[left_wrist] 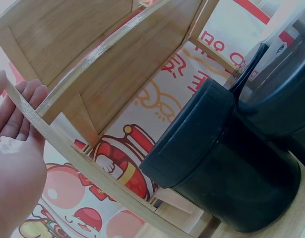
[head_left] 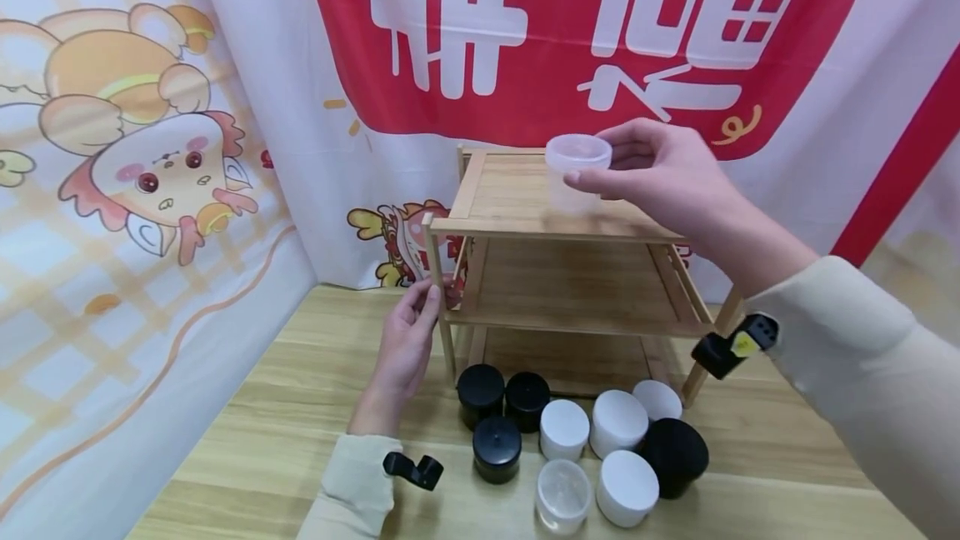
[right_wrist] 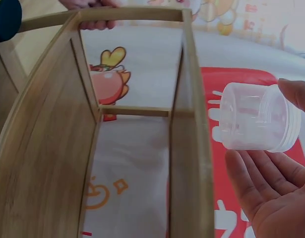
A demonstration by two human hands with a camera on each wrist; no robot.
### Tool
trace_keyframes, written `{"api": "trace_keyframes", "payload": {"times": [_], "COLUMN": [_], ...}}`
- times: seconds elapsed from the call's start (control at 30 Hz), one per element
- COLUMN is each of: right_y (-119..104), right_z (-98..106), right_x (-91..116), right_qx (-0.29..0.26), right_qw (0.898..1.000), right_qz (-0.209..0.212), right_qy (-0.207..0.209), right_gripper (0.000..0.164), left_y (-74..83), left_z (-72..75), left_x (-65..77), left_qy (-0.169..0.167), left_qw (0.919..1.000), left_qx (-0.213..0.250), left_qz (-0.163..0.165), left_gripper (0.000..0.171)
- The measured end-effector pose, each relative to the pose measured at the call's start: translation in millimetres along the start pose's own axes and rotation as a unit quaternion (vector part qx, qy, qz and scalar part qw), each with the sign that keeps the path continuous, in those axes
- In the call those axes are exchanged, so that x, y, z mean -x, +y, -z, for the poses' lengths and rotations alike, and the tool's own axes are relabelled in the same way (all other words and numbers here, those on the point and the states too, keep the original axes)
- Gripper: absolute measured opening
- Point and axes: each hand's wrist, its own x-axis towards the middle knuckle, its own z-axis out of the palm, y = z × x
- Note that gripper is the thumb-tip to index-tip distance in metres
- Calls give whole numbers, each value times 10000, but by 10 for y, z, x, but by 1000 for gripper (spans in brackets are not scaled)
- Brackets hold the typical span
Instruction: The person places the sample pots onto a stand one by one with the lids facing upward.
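Observation:
My right hand (head_left: 663,177) pinches a clear plastic jar (head_left: 576,177) by its lidded top, just over the top board of a wooden three-tier rack (head_left: 562,286). Seen from the right wrist, the jar (right_wrist: 246,116) looks empty, with thumb on one side and fingers on the other. Whether its base touches the board I cannot tell. At the rack's front left post (head_left: 435,265), my left hand (head_left: 408,336) grips the wood between thumb and fingers. In the left wrist view its fingers (left_wrist: 26,106) lie behind the post.
Before the rack stand several lidded jars: black ones (head_left: 497,447) at left, white ones (head_left: 628,486) at right, another black jar (head_left: 675,452) and a clear jar (head_left: 562,497) in front. Printed cloth (head_left: 337,140) hangs behind and at the left. Wooden tabletop (head_left: 255,440) lies below.

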Motion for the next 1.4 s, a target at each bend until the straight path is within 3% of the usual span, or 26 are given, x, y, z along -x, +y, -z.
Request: {"api": "trace_keyframes", "payload": {"times": [0.2, 0.4, 1.07, 1.4], "right_y": [-19, -42, -345, -464], "right_z": [-147, -273, -610, -630], "right_x": [-159, -313, -547, -734], "right_qx": [247, 117, 631, 194], "right_qw": [9993, 9990, 9957, 9933], "right_qz": [-157, -208, -382, -835], "right_qy": [-224, -380, -564, -775], "right_gripper": [83, 79, 79, 81], "left_y": [-7, 17, 25, 23], "left_z": [-1, 1, -2, 5], "left_x": [9, 20, 9, 3], "left_qy": [-13, -15, 99, 54], "left_qw": [10000, 10000, 9999, 10000], "left_qx": [34, 1, 34, -13], "left_qz": [-57, -40, 34, -8], "left_gripper": [43, 41, 38, 42]}}
